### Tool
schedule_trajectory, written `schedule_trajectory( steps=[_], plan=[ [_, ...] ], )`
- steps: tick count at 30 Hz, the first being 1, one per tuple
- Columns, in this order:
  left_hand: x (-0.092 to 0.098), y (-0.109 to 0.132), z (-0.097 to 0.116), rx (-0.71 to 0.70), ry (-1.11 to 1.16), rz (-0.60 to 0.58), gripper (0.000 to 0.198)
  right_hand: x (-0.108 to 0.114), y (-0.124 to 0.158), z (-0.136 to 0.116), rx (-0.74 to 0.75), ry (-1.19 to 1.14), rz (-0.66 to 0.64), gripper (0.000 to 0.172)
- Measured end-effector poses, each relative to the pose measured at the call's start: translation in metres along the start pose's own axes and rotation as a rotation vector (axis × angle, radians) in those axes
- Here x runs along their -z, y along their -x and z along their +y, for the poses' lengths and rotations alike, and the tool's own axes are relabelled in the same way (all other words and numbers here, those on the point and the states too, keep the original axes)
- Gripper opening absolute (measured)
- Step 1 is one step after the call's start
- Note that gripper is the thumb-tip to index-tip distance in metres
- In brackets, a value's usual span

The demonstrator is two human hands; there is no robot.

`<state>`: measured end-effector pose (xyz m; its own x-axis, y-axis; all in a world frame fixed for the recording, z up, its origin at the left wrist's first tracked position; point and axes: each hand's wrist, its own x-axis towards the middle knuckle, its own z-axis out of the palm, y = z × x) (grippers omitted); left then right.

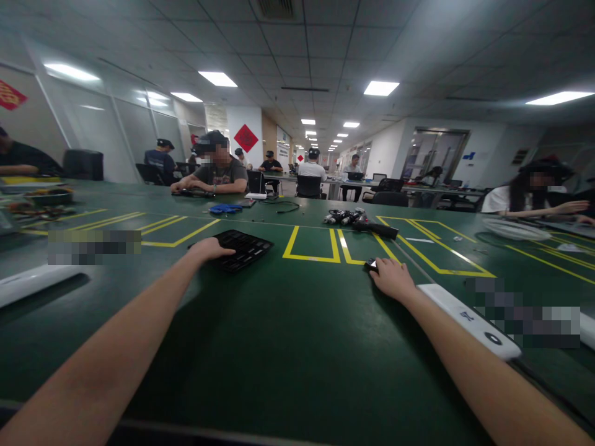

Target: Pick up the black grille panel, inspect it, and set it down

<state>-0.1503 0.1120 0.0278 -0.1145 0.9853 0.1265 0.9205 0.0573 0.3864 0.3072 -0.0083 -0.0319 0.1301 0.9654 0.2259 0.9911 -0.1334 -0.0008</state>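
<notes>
My left hand (210, 249) grips the left edge of a flat black tray (251, 246) with slot-like compartments, its thumb lying over the top. The tray is low over the green table, and I cannot tell whether it touches the surface. Further right, my right hand (393, 277) reaches forward with its fingers closed on a small black object (370, 265) that has a bright patch. The hand covers most of that object, so its kind is unclear. It sits at the near end of a yellow-taped outline (315, 259).
A white power strip (469, 319) lies beside my right forearm. Black cables and a dark cylinder (376, 229) lie beyond my right hand. Blue-handled tools (227, 209) lie past the tray, before a seated person (220, 170). Another person (525, 192) sits at the right.
</notes>
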Motion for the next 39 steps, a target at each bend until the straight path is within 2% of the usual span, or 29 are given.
schedule_trajectory(
  steps=[3,5,7,10,13,15,18,22,29,32,35,39],
  plan=[
    [-0.003,-0.002,-0.001,-0.017,-0.269,-0.069,0.037,-0.002,-0.004,0.002,-0.059,-0.054,0.0,0.041],
    [-0.003,0.0,0.003,-0.036,-0.304,-0.044,0.035,-0.002,-0.007,0.004,-0.075,-0.104,0.004,0.04],
    [-0.005,0.008,0.014,-0.043,-0.251,-0.026,0.035,0.001,-0.008,0.002,-0.028,-0.176,0.022,0.037],
    [-0.015,0.032,0.048,-0.123,0.014,-0.061,0.036,0.009,-0.005,-0.013,0.082,-0.38,0.061,0.038],
    [-0.036,0.068,0.095,-0.306,0.401,-0.079,0.034,0.018,0.007,-0.038,0.177,-0.691,0.047,0.041],
    [-0.053,0.092,0.123,-0.402,0.595,-0.164,0.036,0.021,0.016,-0.053,0.258,-0.934,0.012,0.044],
    [-0.073,0.12,0.149,-0.537,0.687,-0.277,0.039,0.018,0.027,-0.063,0.403,-1.216,-0.02,0.043],
    [-0.086,0.133,0.155,-0.642,0.704,-0.37,0.04,0.006,0.029,-0.058,0.502,-1.323,-0.038,0.04],
    [-0.093,0.133,0.15,-0.766,0.754,-0.446,0.038,-0.004,0.024,-0.05,0.537,-1.154,-0.025,0.043],
    [-0.092,0.132,0.149,-0.742,0.621,-0.415,0.038,0.002,0.027,-0.053,0.619,-1.097,-0.008,0.032],
    [-0.089,0.133,0.15,-0.718,0.485,-0.381,0.039,0.009,0.032,-0.059,0.679,-1.102,0.032,0.033],
    [-0.084,0.135,0.153,-0.632,0.542,-0.414,0.038,0.015,0.036,-0.066,0.737,-1.068,0.065,0.035]
  ],
)
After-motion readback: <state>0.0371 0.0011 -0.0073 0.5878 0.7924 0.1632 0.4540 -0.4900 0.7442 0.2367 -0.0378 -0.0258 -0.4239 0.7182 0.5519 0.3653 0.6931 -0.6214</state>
